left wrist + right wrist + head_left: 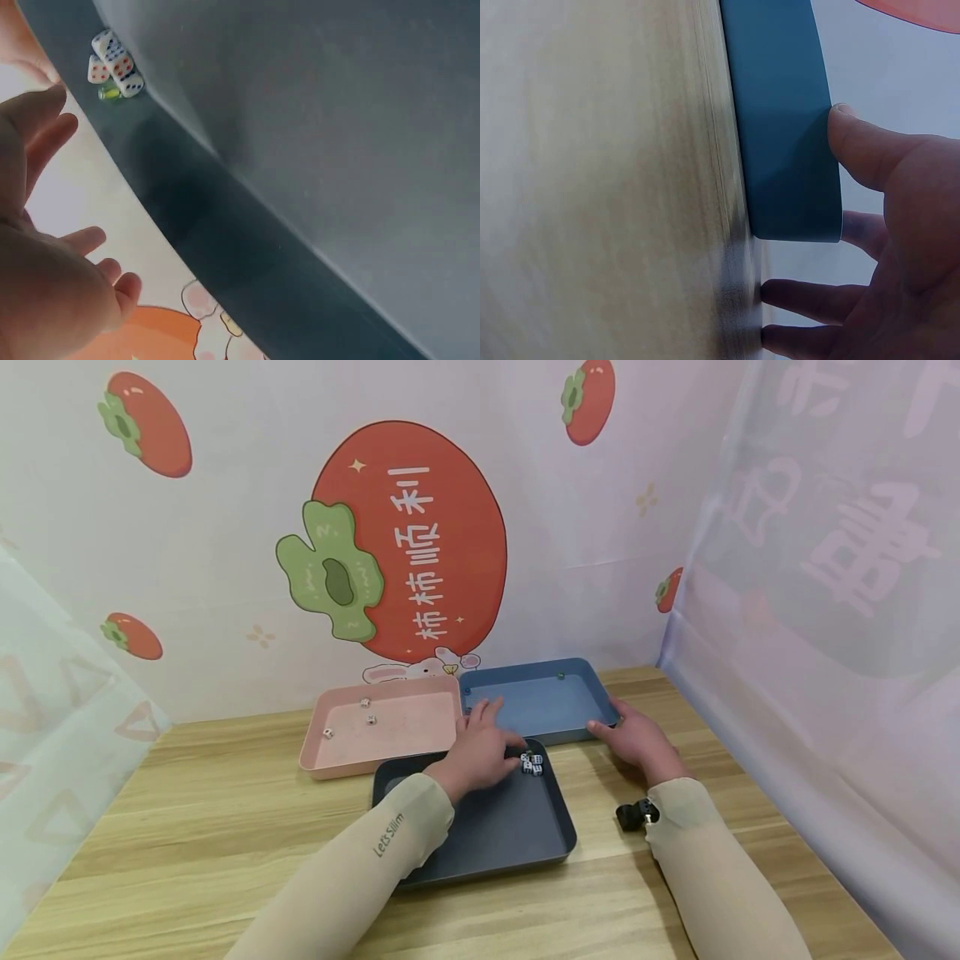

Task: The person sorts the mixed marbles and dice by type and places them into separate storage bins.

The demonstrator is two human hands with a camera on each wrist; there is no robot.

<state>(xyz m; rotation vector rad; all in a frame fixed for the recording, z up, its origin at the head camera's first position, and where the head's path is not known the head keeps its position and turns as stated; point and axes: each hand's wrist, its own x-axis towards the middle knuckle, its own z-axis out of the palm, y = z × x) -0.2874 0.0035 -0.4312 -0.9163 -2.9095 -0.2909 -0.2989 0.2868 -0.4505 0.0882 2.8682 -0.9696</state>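
My left hand (480,752) hovers over the far side of a dark grey tray (510,831), fingers extended and nothing visible in them. By its fingertips, several white dice (532,765) with red and blue pips cluster in the tray's far right corner. A small yellow-green clear piece (110,91) lies against them. My right hand (641,739) holds the near right corner of a blue tray (536,706), thumb on the front rim and index finger round the side. In the right wrist view, its other fingers (802,300) reach down to the wooden table.
A pink tray (412,735) at the back left contains three white dice (371,721). Inside the blue tray are a small green piece (561,676) and a small blue piece (468,691). A black device (636,815) sits at my right wrist. Printed cloth (225,568) hangs behind the table (187,827).
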